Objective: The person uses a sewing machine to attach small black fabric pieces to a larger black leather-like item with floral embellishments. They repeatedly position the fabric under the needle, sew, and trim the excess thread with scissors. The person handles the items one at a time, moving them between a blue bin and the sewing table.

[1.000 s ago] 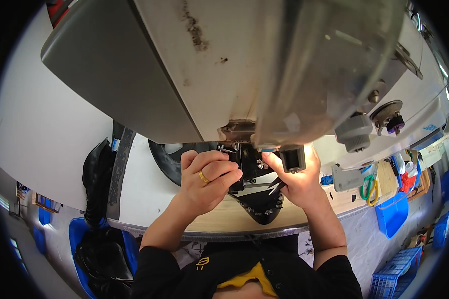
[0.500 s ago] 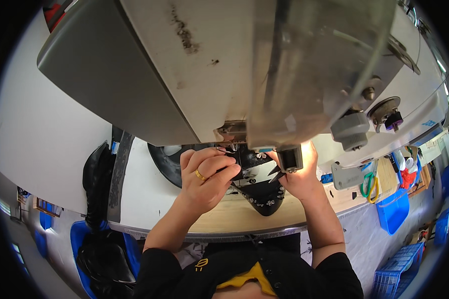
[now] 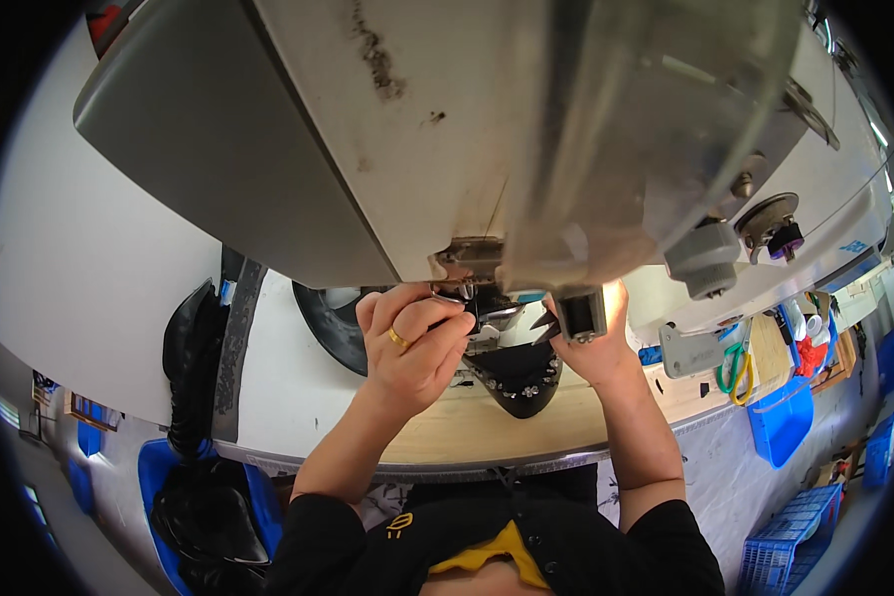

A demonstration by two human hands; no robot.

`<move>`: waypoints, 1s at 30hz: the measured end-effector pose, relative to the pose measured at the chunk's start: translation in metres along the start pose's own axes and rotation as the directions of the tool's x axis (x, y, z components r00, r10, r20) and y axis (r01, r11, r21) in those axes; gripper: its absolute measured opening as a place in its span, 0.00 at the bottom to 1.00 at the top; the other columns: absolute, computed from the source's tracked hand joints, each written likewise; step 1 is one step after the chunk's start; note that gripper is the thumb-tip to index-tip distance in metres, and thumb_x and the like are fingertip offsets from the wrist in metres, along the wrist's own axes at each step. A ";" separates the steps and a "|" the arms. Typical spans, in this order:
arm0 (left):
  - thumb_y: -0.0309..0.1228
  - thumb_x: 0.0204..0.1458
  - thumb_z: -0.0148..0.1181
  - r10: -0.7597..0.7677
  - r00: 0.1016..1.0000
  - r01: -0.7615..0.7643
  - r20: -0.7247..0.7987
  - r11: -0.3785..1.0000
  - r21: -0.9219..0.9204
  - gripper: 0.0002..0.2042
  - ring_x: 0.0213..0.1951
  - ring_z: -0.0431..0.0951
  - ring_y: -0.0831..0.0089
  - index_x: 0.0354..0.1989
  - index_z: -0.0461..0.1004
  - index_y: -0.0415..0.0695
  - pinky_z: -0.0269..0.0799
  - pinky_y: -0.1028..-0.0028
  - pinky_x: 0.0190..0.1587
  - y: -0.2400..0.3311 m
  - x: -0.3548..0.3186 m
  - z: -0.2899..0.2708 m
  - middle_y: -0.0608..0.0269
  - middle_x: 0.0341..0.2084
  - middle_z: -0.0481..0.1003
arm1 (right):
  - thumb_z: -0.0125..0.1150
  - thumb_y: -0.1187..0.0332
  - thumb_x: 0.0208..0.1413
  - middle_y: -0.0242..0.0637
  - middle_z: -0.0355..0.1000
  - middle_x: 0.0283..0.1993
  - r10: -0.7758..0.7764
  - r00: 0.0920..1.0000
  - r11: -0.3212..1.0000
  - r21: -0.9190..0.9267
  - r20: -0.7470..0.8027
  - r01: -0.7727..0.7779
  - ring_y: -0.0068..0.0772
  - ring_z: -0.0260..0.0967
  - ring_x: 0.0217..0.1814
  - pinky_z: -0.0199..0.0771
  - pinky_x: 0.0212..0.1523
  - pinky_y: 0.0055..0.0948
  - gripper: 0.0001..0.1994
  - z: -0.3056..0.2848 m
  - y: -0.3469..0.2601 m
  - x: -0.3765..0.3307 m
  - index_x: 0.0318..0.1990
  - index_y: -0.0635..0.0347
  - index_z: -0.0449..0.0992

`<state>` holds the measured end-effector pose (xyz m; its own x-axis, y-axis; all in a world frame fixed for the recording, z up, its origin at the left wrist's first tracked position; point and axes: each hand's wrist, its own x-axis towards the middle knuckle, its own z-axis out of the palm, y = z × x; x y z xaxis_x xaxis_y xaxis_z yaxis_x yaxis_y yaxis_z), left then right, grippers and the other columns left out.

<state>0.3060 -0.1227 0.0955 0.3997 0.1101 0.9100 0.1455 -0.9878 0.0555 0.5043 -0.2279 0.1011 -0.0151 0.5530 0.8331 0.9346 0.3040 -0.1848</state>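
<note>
A black shoe upper [image 3: 519, 395] with a pointed toe and a curved row of clear, shiny stones lies under the head of a sewing machine [image 3: 437, 139]. My left hand [image 3: 414, 348], with a gold ring, is closed with its fingertips pinched at the upper's left edge, close to the needle area. My right hand [image 3: 598, 348] is on the other side, partly hidden behind a machine part. Two dark pointed blades of thread snips [image 3: 544, 324] stick out from it toward the upper. The machine head hides the upper's far part.
A black round plate [image 3: 323, 323] lies left of my left hand. Black pieces [image 3: 191, 358] hang at the table's left, above a blue bin [image 3: 154, 497] of black pieces. Right are green-and-yellow scissors [image 3: 737, 372], a blue tray [image 3: 780, 422] and a blue crate [image 3: 790, 536].
The upper has shifted slightly away from me and its row of stones shows more fully. My left hand has moved slightly right and away. My right hand stays nearly in place with the snips.
</note>
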 end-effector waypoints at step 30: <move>0.30 0.38 0.71 0.025 0.998 -0.026 0.057 0.999 0.025 0.12 0.40 0.74 0.63 0.33 0.79 0.50 0.58 0.66 0.46 -0.005 0.002 -0.006 0.70 0.36 0.76 | 0.54 0.86 0.34 0.35 0.72 0.26 0.101 0.994 0.993 0.063 0.037 -0.103 0.25 0.73 0.26 0.75 0.25 0.24 0.14 0.007 0.003 -0.003 0.33 0.67 0.72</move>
<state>0.3007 -0.1181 0.0997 0.4538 0.0914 0.8864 0.1572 -0.9873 0.0214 0.5046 -0.2235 0.0944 0.0662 0.6096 0.7900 0.9067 0.2937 -0.3026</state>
